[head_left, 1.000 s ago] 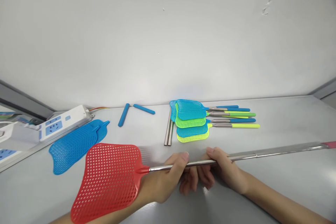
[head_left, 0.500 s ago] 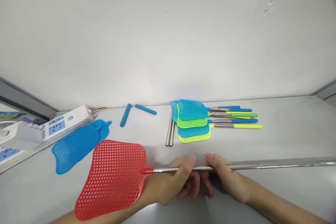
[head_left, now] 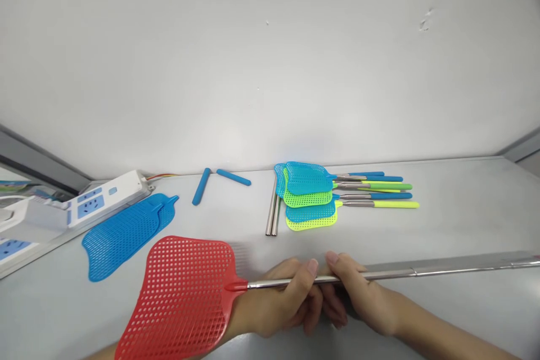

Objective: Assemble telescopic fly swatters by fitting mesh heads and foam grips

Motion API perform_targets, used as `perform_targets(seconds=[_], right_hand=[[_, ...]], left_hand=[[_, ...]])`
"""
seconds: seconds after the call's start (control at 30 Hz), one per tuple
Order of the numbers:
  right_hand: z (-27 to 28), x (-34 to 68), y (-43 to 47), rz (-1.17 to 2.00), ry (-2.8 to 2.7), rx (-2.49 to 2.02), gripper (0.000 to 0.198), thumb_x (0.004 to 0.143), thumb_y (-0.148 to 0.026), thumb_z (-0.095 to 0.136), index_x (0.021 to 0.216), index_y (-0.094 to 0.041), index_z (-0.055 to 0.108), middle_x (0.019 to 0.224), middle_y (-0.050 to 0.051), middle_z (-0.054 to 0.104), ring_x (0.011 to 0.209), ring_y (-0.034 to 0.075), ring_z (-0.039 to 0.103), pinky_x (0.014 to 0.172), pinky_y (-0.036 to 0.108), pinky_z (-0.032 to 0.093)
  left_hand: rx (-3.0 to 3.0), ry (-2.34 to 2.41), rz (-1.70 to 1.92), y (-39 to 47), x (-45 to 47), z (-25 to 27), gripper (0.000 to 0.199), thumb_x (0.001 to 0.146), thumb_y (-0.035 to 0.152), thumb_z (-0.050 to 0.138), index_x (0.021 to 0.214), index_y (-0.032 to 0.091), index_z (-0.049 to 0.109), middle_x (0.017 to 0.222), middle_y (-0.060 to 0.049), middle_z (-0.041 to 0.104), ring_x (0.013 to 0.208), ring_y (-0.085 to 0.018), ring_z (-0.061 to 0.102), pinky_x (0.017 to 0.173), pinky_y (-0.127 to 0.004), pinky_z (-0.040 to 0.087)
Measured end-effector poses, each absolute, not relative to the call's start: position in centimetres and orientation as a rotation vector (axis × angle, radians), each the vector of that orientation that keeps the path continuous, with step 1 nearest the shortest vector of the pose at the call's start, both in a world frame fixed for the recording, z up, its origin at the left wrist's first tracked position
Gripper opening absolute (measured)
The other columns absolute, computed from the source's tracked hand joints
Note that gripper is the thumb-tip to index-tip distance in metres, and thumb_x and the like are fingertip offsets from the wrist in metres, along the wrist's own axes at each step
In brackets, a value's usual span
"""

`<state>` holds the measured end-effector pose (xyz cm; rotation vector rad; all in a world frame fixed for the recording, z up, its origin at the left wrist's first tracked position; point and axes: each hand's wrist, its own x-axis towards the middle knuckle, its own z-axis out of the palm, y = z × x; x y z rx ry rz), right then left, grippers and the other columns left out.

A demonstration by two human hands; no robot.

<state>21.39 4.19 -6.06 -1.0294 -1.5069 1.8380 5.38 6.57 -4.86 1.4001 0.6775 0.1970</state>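
Observation:
A red fly swatter (head_left: pixel 185 292) with an extended metal telescopic rod lies across both hands. My left hand (head_left: pixel 287 298) is closed around the rod near the red head, thumb on top. Close beside it, my right hand (head_left: pixel 358 292) grips the same rod, its thumb also on top. The rod runs on to the right, past the picture's edge, so its far end is out of sight. The red head hides part of my left forearm.
Several blue, green and yellow fly swatters (head_left: pixel 310 177) lie stacked by the wall. Two metal tubes (head_left: pixel 270 214) and two blue handle sleeves (head_left: pixel 201 187) (head_left: pixel 233 177) lie left of them. Blue swatter heads (head_left: pixel 126 236) rest against a white power strip (head_left: pixel 109 194).
The red swatter head has dropped slightly lower in view, and the rod tilts a little more. Both hands keep their hold; my left hand has shifted slightly right.

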Motion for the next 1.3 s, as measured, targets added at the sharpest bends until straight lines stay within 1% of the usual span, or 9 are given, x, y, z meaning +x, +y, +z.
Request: perform_targets(seconds=[0.2,0.33,0.43,0.53,0.63,0.77,1.1,1.3], right_hand=[[-5.6,21.3,4.1,1.829,-1.566,-1.100,0.064,0.083,-0.054,0.008,0.042,-0.017,0.039,0.042,0.002,0.044,0.047,0.011,0.047,0.053,0.024,0.040],[-5.5,21.5,3.9,1.738,-1.687,-1.201,0.061,0.084,-0.052,0.010,0.043,-0.016,0.038,0.043,-0.001,0.040,0.049,0.010,0.044,0.059,0.023,0.039],[-5.7,21.5,4.0,1.731,-1.704,-1.186,0.060,0.085,-0.050,0.012,0.042,-0.016,0.038,0.043,-0.002,0.038,0.047,0.009,0.042,0.057,0.022,0.038],[-5.9,21.4,4.4,1.796,-1.646,-1.054,0.062,0.085,-0.049,0.011,0.040,-0.016,0.037,0.038,-0.002,0.035,0.041,0.008,0.039,0.050,0.022,0.036],[-6.0,21.3,5.0,1.861,-1.578,-0.968,0.060,0.085,-0.049,0.017,0.039,-0.016,0.038,0.036,-0.002,0.036,0.039,0.008,0.040,0.046,0.022,0.035],[-6.0,21.5,5.5,1.917,-1.534,-0.927,0.054,0.083,-0.047,0.029,0.042,-0.014,0.041,0.039,-0.002,0.039,0.040,0.008,0.042,0.044,0.021,0.035],[-6.5,21.6,5.7,1.978,-1.426,-0.848,0.049,0.080,-0.046,0.039,0.044,-0.013,0.042,0.041,-0.002,0.042,0.038,0.006,0.042,0.038,0.019,0.032],[-6.4,21.7,5.7,1.990,-1.389,-0.833,0.042,0.078,-0.043,0.045,0.050,-0.011,0.051,0.042,-0.003,0.043,0.037,0.005,0.039,0.037,0.018,0.031]], left_hand=[[1.476,0.638,0.200,6.6,5.4,-5.0,0.069,0.084,0.050,0.008,0.048,0.012,0.053,0.037,0.002,0.040,0.029,-0.005,0.030,0.032,-0.017,0.027],[1.597,0.674,0.149,6.6,5.1,-5.4,0.069,0.084,0.050,0.006,0.043,0.014,0.048,0.032,0.003,0.033,0.029,-0.005,0.033,0.035,-0.016,0.030],[1.581,0.652,0.136,6.6,5.0,-5.5,0.070,0.083,0.051,0.005,0.043,0.014,0.049,0.031,0.003,0.032,0.029,-0.006,0.033,0.035,-0.016,0.031],[1.509,0.664,0.139,6.6,5.1,-5.3,0.069,0.083,0.051,0.007,0.047,0.013,0.051,0.033,0.003,0.035,0.029,-0.006,0.032,0.036,-0.017,0.031],[1.465,0.716,0.175,6.7,5.4,-5.1,0.068,0.082,0.053,0.009,0.047,0.013,0.051,0.035,0.003,0.036,0.030,-0.006,0.033,0.036,-0.017,0.032],[1.456,0.789,0.234,6.8,5.6,-4.9,0.066,0.081,0.054,0.011,0.045,0.013,0.048,0.037,0.002,0.038,0.033,-0.006,0.036,0.037,-0.017,0.033],[1.474,0.709,0.233,7.1,5.4,-5.1,0.068,0.080,0.056,0.012,0.051,0.011,0.054,0.040,0.001,0.041,0.036,-0.007,0.039,0.039,-0.018,0.034],[1.407,0.643,0.292,7.2,5.1,-4.9,0.067,0.078,0.059,0.017,0.053,0.010,0.056,0.038,0.000,0.040,0.036,-0.008,0.037,0.038,-0.019,0.030]])
